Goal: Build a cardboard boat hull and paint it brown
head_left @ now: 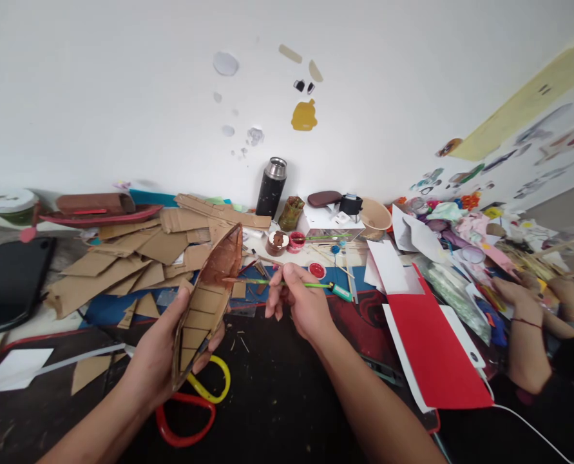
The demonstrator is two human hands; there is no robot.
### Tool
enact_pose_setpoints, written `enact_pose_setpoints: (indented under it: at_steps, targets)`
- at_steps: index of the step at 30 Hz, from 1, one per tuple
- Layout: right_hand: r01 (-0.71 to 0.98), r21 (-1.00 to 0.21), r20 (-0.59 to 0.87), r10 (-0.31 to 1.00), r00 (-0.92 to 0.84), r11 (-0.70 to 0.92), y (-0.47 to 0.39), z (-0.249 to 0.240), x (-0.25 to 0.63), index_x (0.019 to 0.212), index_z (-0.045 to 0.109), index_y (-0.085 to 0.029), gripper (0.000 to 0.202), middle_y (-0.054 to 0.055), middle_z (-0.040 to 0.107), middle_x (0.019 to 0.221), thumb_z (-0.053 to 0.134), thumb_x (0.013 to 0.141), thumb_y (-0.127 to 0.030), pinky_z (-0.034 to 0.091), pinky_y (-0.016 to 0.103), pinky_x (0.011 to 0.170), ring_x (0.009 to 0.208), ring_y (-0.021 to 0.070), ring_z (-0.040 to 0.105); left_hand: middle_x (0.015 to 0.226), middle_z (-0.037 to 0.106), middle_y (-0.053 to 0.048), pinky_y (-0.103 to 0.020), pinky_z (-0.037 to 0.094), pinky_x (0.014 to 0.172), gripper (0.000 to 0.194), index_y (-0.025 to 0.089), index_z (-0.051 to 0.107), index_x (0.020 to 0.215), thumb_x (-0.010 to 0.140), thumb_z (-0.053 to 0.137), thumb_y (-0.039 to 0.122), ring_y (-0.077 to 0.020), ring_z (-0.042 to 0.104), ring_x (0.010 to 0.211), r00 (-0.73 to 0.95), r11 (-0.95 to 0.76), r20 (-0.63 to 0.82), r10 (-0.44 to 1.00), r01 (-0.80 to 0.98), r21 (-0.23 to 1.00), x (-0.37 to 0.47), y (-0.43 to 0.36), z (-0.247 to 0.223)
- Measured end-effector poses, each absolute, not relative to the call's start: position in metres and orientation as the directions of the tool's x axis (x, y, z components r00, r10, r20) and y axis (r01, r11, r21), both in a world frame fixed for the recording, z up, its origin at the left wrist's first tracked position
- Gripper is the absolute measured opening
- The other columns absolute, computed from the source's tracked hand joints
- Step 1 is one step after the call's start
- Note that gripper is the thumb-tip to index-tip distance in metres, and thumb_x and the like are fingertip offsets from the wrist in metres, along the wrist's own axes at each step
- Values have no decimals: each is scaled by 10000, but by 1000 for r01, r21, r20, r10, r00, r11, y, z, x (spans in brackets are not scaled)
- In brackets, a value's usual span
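Observation:
My left hand (163,338) grips a boat-shaped cardboard hull (204,314), tilted so its inside faces me. Reddish-brown paint coats the upper end of that inside; bare cardboard shows in the lower part. In my right hand (306,303) is a thin green paintbrush (258,281), pinched between thumb and fingers, its tip at the painted part of the hull. Behind the hands stand an open jar of brown paint (277,242) and a small pot of red paint (296,241). A red-stained lid (317,270) lies nearer.
Cardboard pieces (122,258) are heaped at the left. Scissors (185,419) with red and yellow handles lie below the hull. A black flask (271,187) stands by the wall. Red card (436,348) lies right, and another person's arms (528,328) reach in beyond it.

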State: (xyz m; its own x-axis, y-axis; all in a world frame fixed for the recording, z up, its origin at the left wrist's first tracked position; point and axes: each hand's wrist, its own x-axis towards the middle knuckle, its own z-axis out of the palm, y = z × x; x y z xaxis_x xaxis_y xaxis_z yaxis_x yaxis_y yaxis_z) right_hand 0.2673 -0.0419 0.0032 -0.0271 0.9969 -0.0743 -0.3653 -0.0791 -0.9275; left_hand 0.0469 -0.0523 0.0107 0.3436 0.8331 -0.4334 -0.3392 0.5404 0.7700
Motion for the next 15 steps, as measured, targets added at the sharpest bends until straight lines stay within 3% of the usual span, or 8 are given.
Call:
enact_pose_setpoints:
  at_steps: [4, 10, 15]
  targets:
    - [-331, -942, -53, 998, -33, -61, -46, 4, 264, 828, 706, -201, 544, -15, 688, 589, 759, 946, -729, 436, 185, 396, 468, 148, 694, 531, 627, -10, -192, 367, 347, 554, 168, 719, 1008, 950, 672, 717, -116, 459, 365, 334, 537, -434, 837, -340, 772, 49, -53, 12]
    - [-296, -955, -17, 1000, -12, -19, -47, 3, 257, 776, 703, -191, 590, -9, 660, 554, 742, 944, -756, 456, 195, 410, 484, 160, 706, 513, 624, -4, -200, 366, 330, 633, 181, 700, 947, 809, 785, 793, -115, 451, 345, 322, 521, -421, 848, -353, 777, 49, -52, 9]
    - [-229, -973, -18, 999, 27, -11, -51, 3, 262, 783, 702, -193, 595, 0, 675, 555, 724, 951, -764, 459, 201, 416, 451, 149, 673, 519, 642, -22, -206, 358, 330, 630, 186, 683, 910, 788, 803, 793, -122, 458, 348, 286, 513, -430, 856, -371, 775, 48, -51, 8]
